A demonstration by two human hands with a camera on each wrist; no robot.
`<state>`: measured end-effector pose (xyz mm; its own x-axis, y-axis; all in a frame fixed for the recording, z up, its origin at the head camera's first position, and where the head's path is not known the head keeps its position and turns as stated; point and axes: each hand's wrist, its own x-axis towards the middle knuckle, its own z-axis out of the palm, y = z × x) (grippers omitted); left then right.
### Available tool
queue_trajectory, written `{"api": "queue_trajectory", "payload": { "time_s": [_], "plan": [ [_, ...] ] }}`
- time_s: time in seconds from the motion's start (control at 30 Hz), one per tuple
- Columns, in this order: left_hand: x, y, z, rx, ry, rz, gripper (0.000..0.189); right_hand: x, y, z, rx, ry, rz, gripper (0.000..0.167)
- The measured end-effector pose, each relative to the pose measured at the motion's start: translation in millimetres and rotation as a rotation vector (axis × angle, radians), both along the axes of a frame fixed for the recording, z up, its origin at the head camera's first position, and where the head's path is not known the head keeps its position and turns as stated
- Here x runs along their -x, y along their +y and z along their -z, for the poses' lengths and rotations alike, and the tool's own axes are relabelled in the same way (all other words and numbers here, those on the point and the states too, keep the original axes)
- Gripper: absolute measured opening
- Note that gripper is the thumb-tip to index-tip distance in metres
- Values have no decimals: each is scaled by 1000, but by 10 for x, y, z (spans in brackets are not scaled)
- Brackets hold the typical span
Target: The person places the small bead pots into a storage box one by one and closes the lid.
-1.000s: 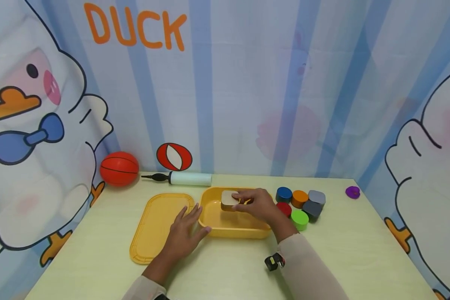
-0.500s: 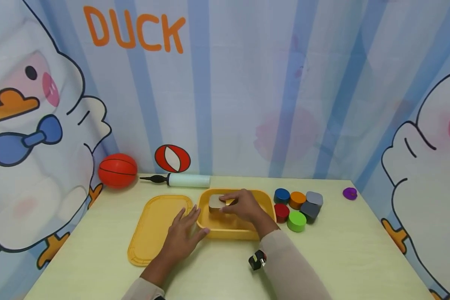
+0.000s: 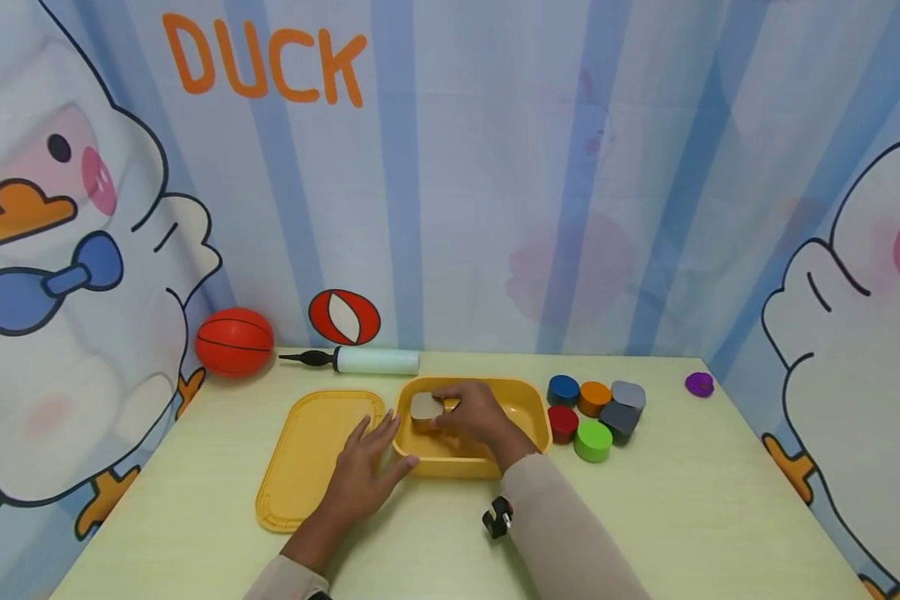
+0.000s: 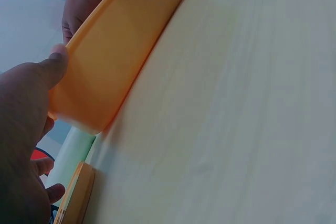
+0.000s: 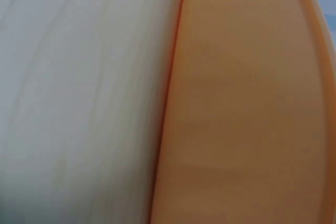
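Inside the yellow plastic box (image 3: 465, 467), at its left end, my right hand (image 3: 482, 417) pinches a light grey-beige block with rounded corners (image 3: 424, 407) between thumb and fingers. Spread fingers mark my left hand (image 3: 366, 467), which touches the box's left front corner. The left wrist view shows its thumb (image 4: 55, 64) against the rim of the box (image 4: 123, 51). Only the box's outer wall (image 5: 247, 98) and the tabletop appear in the right wrist view; the right hand is out of sight there. The yellow lid (image 3: 311, 467) lies flat beside the box, partly behind the left hand.
Right of the box sit several blocks: blue (image 3: 563, 389), orange (image 3: 594, 398), red (image 3: 562, 424), green (image 3: 592, 441), light grey (image 3: 628, 394) and dark grey (image 3: 620, 421). A purple object (image 3: 700, 384), red ball (image 3: 235, 342) and hand pump (image 3: 377, 360) lie near the table's back edge.
My right hand has carried the light block leftward within the box, from near its middle to the left end. My left hand has stayed at the corner.
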<state>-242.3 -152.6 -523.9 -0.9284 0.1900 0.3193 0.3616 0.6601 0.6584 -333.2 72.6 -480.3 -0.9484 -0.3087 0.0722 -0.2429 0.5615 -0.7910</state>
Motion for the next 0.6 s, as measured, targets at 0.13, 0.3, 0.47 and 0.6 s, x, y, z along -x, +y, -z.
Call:
{"api": "queue_trajectory", "payload": {
  "time_s": [0.13, 0.3, 0.47, 0.6],
  "plan": [
    [1, 1, 2, -3, 7, 2, 75, 24, -31, 5, -20, 10, 15, 50],
    [4, 4, 5, -3, 4, 4, 75, 38, -60, 54, -3, -10, 8, 49],
    [1, 10, 7, -7, -2, 1, 75, 25, -76, 72, 24, -39, 4, 51],
    [1, 13, -2, -10, 4, 0, 75, 21, -77, 70, 41, -62, 12, 51]
  ]
}}
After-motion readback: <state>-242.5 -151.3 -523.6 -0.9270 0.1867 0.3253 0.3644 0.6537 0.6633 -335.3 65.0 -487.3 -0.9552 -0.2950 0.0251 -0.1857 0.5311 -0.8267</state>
